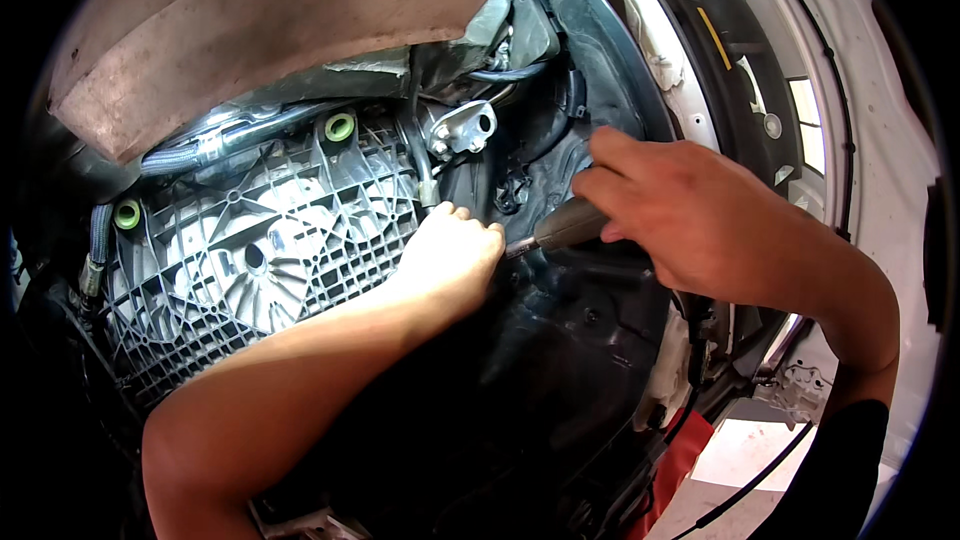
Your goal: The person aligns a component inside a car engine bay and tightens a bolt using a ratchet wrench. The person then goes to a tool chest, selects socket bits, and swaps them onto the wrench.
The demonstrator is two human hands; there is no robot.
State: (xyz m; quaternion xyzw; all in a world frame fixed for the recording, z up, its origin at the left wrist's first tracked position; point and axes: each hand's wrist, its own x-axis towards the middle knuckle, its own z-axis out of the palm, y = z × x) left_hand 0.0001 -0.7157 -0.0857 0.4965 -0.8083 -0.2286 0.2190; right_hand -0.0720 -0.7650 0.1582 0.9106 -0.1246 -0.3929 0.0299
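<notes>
My right hand (690,210) grips the dark, thick handle of a screwdriver (570,225), coming in from the right. The handle narrows to a short metal shaft that points left and meets the side of my left hand (450,255). My left hand is closed in the bright light, its fingers curled; what lies inside them is hidden, and so is the tool's tip. Just left of that hand is a ribbed grey plastic panel (257,258) with green-ringed holes. Above the hand sits a metal bracket (465,130) with an oval hole.
A large brownish curved panel (260,30) overhangs the top. Dark molded lining (580,330) fills the area below and right of my hands. Braided hoses (200,152) run along the top left. A white vehicle body edge (690,100) curves down the right, with a red piece (680,465) lower down.
</notes>
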